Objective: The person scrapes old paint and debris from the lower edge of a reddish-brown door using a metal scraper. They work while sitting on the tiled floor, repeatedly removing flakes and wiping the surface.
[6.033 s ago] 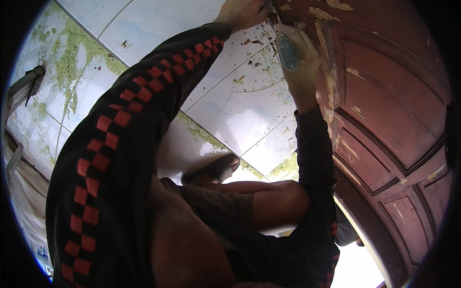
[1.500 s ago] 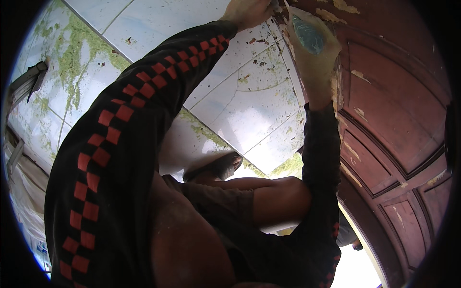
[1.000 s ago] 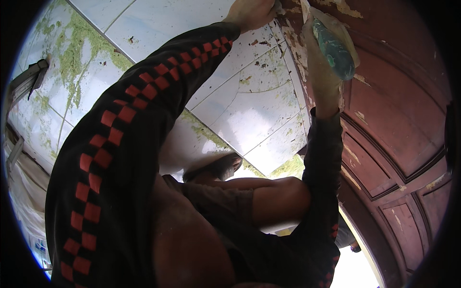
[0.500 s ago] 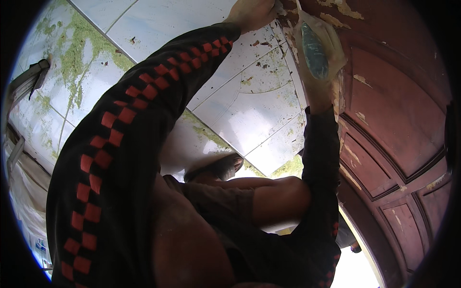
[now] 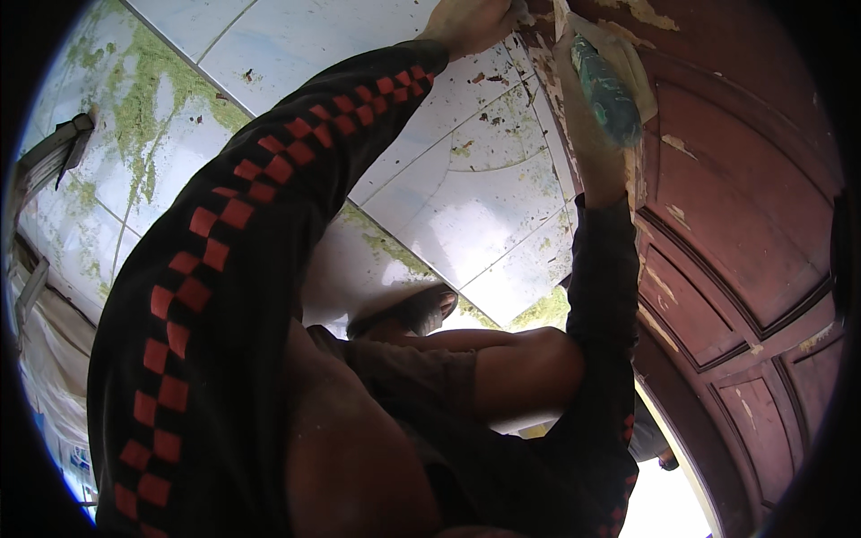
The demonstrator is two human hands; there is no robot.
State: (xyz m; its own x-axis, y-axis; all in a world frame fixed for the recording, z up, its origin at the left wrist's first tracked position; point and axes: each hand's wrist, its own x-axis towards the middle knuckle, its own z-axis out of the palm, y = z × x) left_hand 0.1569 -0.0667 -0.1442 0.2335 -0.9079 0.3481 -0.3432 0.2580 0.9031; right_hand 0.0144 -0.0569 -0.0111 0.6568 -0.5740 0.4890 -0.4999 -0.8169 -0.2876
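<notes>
Right — tool with a green handle is in the right hand, at the paint-stripped edge of the red-brown panelled door. Handle lies lengthwise along the hand, butt end toward the wrist, front end pointing to the top edge of view. Fingers closed around it, not spread; pale fingers show on the door side of the handle. What the tool's tip touches: can't tell.

Left hand is up at the top edge, left of the tool and apart from it, its finger end near the door's edge. Fingers partly cut off — can't tell if it's pinching anything.

Below both: white tiled floor, dark flakes scattered near the door, green smears further left.
</notes>
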